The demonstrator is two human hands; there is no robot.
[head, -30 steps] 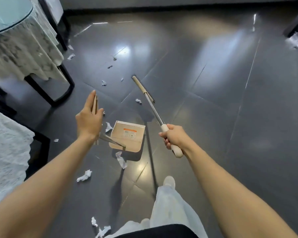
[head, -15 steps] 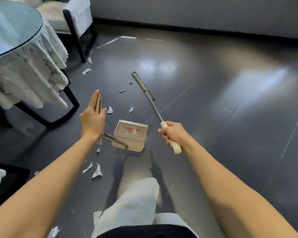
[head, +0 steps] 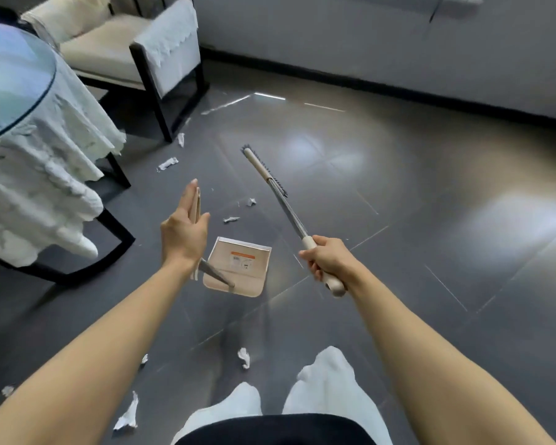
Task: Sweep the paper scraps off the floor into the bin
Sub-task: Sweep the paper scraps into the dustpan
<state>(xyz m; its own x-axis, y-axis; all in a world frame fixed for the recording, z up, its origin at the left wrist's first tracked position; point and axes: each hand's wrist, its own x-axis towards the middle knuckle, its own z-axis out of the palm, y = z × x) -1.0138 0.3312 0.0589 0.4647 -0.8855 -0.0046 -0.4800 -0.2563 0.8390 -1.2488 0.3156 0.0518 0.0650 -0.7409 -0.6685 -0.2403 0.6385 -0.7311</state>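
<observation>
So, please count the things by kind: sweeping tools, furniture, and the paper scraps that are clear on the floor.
Sweeping tools: 2, the broom and the dustpan
Furniture: 2, the round table and the armchair
Paper scraps: 8, tiny flecks not counted
Total: 12

Domestic living or dining room. Ahead of the left hand (head: 183, 232) stands a cushioned armchair (head: 119, 49) with a black frame; to that hand's left, a round glass-topped table (head: 10, 81) draped in white cloth. Glossy dark floor tiles (head: 414, 236) meet a pale wall with black skirting (head: 366, 81) beyond the right hand (head: 326, 258).
</observation>
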